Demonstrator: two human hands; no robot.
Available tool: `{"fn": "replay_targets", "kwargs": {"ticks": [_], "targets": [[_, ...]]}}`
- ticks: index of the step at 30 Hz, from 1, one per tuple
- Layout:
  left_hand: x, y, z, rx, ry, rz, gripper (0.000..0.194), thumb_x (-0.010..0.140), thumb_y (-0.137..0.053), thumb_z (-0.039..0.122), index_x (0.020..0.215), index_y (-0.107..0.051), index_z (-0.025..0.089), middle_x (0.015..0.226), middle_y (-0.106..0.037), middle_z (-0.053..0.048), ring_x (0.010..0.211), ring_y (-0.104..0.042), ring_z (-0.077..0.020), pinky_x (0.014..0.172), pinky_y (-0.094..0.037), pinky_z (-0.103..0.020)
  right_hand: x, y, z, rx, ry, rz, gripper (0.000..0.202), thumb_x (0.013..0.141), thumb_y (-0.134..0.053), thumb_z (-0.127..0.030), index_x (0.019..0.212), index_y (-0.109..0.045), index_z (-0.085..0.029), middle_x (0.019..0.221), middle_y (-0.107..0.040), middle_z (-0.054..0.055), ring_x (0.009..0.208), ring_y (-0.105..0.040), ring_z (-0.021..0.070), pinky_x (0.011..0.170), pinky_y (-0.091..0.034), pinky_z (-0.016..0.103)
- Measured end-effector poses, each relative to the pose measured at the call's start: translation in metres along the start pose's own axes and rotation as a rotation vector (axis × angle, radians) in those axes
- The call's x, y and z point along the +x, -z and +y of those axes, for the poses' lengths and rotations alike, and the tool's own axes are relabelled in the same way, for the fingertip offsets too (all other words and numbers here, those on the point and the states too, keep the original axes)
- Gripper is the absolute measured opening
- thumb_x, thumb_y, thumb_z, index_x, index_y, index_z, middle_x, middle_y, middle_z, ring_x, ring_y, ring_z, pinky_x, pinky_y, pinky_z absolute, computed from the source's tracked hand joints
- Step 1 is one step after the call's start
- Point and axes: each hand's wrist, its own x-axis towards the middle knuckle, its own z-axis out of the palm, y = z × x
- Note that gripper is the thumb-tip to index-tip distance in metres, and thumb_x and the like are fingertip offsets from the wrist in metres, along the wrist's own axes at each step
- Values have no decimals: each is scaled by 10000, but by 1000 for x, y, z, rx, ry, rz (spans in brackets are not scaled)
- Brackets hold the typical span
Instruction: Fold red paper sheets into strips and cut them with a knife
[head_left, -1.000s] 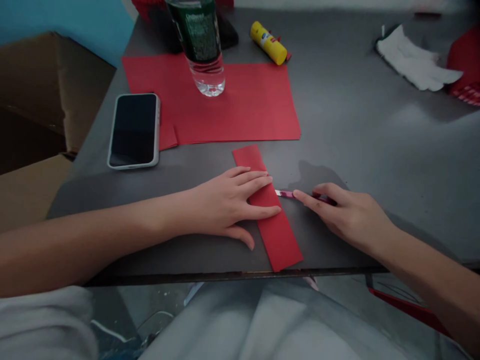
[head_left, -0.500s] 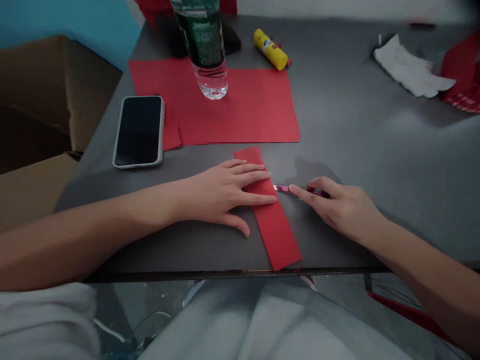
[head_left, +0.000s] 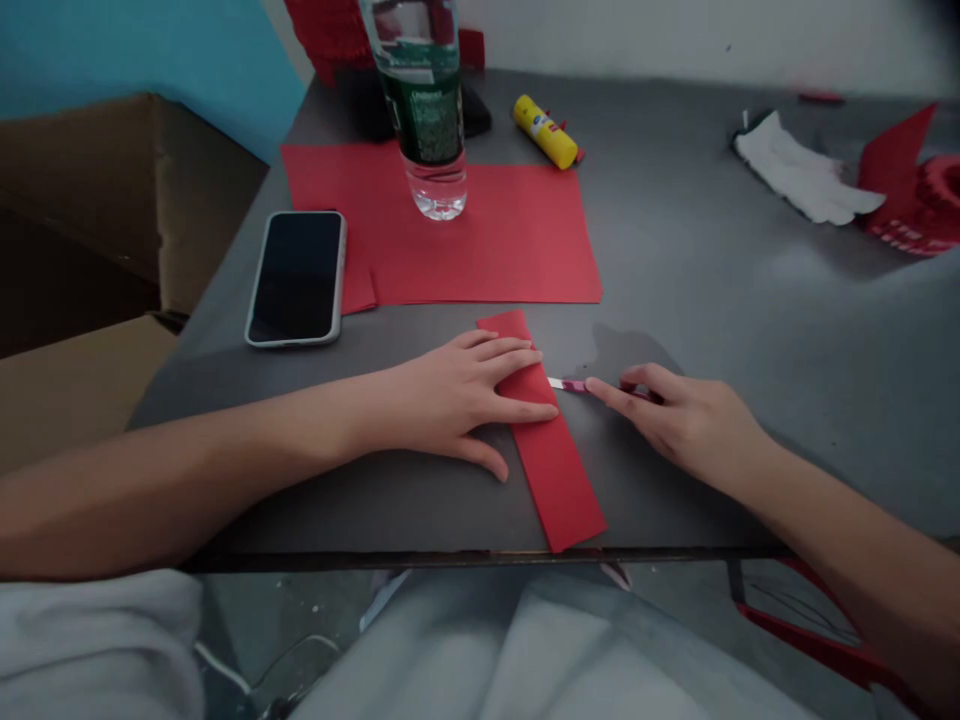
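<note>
Spread flat, my left hand (head_left: 480,395) presses down on a folded strip of red paper (head_left: 566,490) near the table's front edge. The strip lies slanted, its lower end close to that edge. My right hand (head_left: 686,420) is closed around a utility knife (head_left: 576,386) with a pink handle, index finger stretched along it. The knife's pale blade points left, its tip at the strip's right edge beside my left fingertips. Most of the handle is hidden in my right hand.
Behind the strip lie larger red paper sheets (head_left: 487,250) with a water bottle (head_left: 431,130) standing on them. A phone (head_left: 298,280) rests at left, a yellow glue stick (head_left: 546,132) at the back. White gloves (head_left: 806,170) and a red paper object (head_left: 919,200) sit far right; a cardboard box (head_left: 202,190) stands left.
The camera view has tilted up slightly, so things appear lower. The knife blade shows a bit more, its tip still by the strip's edge. My left hand stays on the strip.
</note>
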Motion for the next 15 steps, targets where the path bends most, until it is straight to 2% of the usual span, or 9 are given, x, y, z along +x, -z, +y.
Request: {"fn": "replay_targets", "kwargs": {"ticks": [10, 15], "targets": [[0, 0, 2, 7, 4, 6, 658, 787, -486, 687, 1342, -453, 334, 1443, -327, -162, 1310, -326, -376, 1044, -245, -532, 17, -8, 7, -8, 32, -12, 420, 904, -375, -130, 1272, -537, -252, 903, -601, 27, 555, -438, 81, 488, -281, 221], [0, 1, -5, -21, -2, 9, 812, 756, -517, 705, 1380, -404, 198, 1424, -374, -177, 1308, -348, -328, 1073, -234, -483, 18, -13, 7, 11, 24, 21, 410, 908, -366, -147, 1253, -558, -257, 889, -606, 32, 572, -461, 83, 489, -294, 220]]}}
